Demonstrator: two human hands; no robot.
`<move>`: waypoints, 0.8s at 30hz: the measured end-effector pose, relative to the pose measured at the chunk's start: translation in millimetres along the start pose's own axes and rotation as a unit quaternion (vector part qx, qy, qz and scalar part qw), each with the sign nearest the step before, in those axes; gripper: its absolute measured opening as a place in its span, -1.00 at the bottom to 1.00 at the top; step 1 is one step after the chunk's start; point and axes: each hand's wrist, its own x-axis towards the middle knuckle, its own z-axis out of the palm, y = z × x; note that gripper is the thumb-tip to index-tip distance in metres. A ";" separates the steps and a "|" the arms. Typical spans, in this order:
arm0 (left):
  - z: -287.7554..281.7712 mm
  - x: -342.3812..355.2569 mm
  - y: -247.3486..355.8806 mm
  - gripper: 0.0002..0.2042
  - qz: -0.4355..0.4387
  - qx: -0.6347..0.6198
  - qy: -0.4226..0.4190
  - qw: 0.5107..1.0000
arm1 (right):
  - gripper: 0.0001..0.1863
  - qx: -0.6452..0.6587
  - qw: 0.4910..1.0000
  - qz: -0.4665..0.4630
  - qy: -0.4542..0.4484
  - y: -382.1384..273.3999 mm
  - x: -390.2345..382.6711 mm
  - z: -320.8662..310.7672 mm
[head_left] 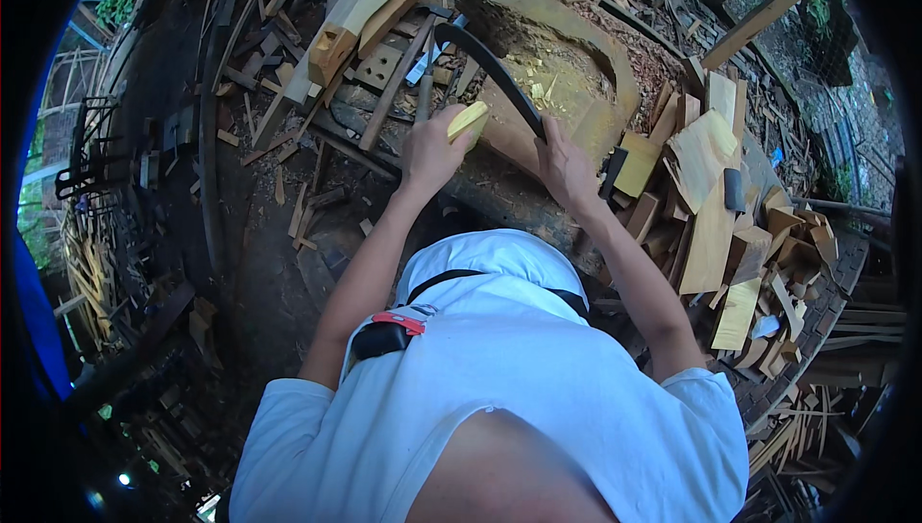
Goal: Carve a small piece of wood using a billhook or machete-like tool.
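Observation:
My left hand (430, 153) is closed around a small yellow piece of wood (468, 121), whose pale face shows above the fingers. My right hand (567, 170) grips a machete (495, 67) with a dark, curved blade. The blade runs up and to the left, and its hooked end lies beyond the wood and apart from it. Below both, a large wooden block (509, 134) carries yellow chips (540, 89). My right palm hides most of the machete's handle.
At the right, cut boards (706, 235) and offcuts (797, 254) are heaped close to my right forearm. Long pale beams (370, 0) lean at the upper left. Scrap wood litters the dark ground (259, 264). A red-and-black tape measure (384, 333) hangs at my waist.

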 end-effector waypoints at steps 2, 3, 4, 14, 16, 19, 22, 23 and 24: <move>-4.8 11.0 18.3 -0.68 0.001 0.052 -0.042 0.998 | -0.77 -0.011 1.000 0.008 -0.013 -1.1 -9.0 -2.2; -4.4 15.3 23.7 -0.68 0.001 0.105 -0.079 0.991 | -0.74 -0.022 0.999 0.012 -0.027 -1.0 -13.0 -3.1; -1.7 19.2 26.5 -0.68 0.007 0.106 -0.084 0.991 | -0.74 -0.022 0.999 0.019 -0.023 -2.4 -15.3 -4.5; 35.0 39.0 33.2 -0.74 0.056 0.140 -0.116 0.982 | -0.76 0.019 0.999 0.014 0.031 -2.3 -20.2 2.4; 37.8 39.4 34.0 -0.75 0.072 0.147 -0.113 0.980 | -0.80 0.013 0.998 0.059 -0.018 -2.2 -17.1 -2.7; 35.2 39.2 28.9 -0.75 0.078 0.145 -0.113 0.980 | -0.82 -0.005 0.998 0.062 -0.012 9.8 -20.8 12.4; 27.8 39.6 19.4 -0.74 0.061 0.087 -0.094 0.990 | -0.71 -0.001 0.999 0.040 0.018 14.4 -19.0 15.8; 25.4 39.7 14.4 -0.73 0.064 0.062 -0.086 0.992 | -0.71 -0.001 0.999 0.037 0.017 12.6 -16.4 12.4; 24.2 39.6 10.0 -0.73 0.066 0.037 -0.078 0.994 | -0.62 -0.021 0.999 0.040 0.017 10.9 -13.3 7.8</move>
